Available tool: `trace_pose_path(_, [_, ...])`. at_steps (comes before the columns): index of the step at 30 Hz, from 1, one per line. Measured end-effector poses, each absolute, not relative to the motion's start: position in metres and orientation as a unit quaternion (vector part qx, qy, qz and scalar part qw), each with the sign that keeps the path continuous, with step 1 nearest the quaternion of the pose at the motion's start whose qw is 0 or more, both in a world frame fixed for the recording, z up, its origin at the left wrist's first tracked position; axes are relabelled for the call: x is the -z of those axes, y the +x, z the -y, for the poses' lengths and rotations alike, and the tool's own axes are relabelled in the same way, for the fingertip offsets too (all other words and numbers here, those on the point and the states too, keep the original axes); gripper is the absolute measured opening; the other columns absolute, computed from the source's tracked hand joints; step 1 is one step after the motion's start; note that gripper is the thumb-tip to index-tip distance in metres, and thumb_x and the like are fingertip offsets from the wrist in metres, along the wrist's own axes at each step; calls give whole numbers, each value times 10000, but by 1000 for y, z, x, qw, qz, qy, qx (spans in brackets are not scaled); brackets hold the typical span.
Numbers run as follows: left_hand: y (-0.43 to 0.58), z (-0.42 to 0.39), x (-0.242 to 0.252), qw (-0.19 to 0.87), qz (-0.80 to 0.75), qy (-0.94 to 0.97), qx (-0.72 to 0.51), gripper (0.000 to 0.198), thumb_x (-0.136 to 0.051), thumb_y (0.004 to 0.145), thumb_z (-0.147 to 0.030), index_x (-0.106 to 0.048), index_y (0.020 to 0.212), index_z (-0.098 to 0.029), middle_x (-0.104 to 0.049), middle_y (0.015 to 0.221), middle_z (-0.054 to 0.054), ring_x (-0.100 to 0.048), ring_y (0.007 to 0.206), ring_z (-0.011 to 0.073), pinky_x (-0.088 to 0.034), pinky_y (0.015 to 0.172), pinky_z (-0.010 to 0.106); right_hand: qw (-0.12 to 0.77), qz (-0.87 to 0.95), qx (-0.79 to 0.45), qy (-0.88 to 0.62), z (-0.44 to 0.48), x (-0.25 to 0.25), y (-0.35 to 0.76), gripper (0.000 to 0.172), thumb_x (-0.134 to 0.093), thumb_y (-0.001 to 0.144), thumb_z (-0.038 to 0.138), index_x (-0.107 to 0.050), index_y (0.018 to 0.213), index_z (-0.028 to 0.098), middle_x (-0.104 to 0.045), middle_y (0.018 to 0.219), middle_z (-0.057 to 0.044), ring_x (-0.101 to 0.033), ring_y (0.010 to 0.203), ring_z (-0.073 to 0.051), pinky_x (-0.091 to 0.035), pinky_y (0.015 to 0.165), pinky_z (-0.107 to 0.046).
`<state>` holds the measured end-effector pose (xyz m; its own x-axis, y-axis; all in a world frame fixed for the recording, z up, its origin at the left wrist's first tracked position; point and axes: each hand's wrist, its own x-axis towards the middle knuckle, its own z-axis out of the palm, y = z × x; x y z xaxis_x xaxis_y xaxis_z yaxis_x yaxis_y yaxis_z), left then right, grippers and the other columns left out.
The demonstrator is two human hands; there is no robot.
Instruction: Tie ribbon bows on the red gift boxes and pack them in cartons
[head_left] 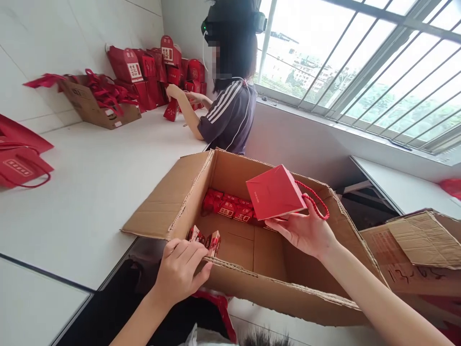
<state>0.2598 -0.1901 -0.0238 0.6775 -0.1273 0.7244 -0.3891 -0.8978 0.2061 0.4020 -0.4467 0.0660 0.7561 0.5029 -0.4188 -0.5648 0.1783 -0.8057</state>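
Observation:
A large open cardboard box (306,288) stands in front of me. My left hand (185,264) is closed over its near rim, fingers bent over the edge and thumb outside. Just past those fingers, small red-and-cream printed boxes (213,242) show inside. My right hand (306,230) holds a red gift bag (275,192) tilted above the box's inside, its flat square face toward me. The bag's twisted red rope handle (319,199) hangs over the back of that hand. Red printed gift boxes (230,206) lie in a row along the far inner wall, partly hidden by the bag.
A co-worker (230,110) at the white table (90,178) handles a small red box (171,110). Behind are stacked red gift boxes (135,72) and a carton of red ribbons (104,108). Red bags (21,163) lie at left. Another carton (414,269) stands right, below the barred window.

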Motion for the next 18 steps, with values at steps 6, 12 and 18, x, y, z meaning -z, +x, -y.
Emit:
trace_pose_path(6, [261, 191, 26, 171, 144, 894, -389, 146, -455, 843, -236, -576, 769, -201, -680, 695, -13, -577, 620, 144, -346, 717, 330, 582, 40, -57, -810, 451, -38, 439, 798, -825, 542, 446, -502, 1236, 220, -439, 1363, -110, -490, 1201, -334, -453, 980, -524])
trace_pose_path(12, [265, 204, -7, 194, 71, 928, -311, 337, -467, 875, -321, -564, 1122, -114, -669, 1085, 117, -611, 1008, 237, -414, 868, 345, 703, 3, -284, -652, 423, -32, 424, 472, -549, 802, 577, -570, 1137, 245, -641, 1137, -71, -625, 1034, -246, -562, 835, -413])
trace_pose_path(18, [283, 232, -30, 171, 132, 904, -370, 687, -449, 858, -482, -359, 1369, -32, -455, 1382, 213, -335, 1350, 305, -240, 1111, 449, 749, -16, -449, -486, 379, -42, 376, 662, -284, 850, 687, -537, 1191, 179, -646, 1150, -117, -627, 1046, -227, -545, 866, -389])
